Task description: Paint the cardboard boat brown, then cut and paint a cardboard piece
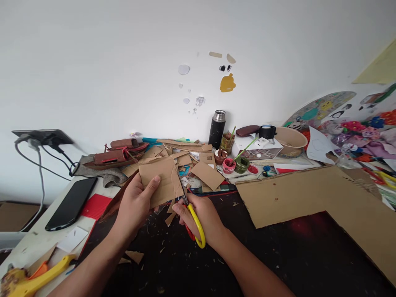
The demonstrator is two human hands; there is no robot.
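L hand is gripping a cardboard pc, thumb lying on top, fingers curling mostly out of sight underneath. R hand is closing round scissors w/ yellow & red handles; the blades are sitting at the pc's R edge, can't tell how far they're parting. Cardboard pc is being held up mid-view, tilting a bit, above the near side of a scrap pile.

Dark mat is covering most of the counter, w/ small offcuts lying on it near the L forearm. Big cardboard sheet is spreading over the R side, well apart from the hands.

On the L, a black phone is lying nr a red ridged card; white card & yellow glue gun are lying nearer the camera. Model boat is resting on grey cloth, behind the L hand.

At the back, a black flask is standing upright nr the wall. Brown pot, red pot & green pot are grouping in front of it, a green-handled brush leaning from the green one. Beige bowl is sitting further R, & bright flowers are crowding the far R.
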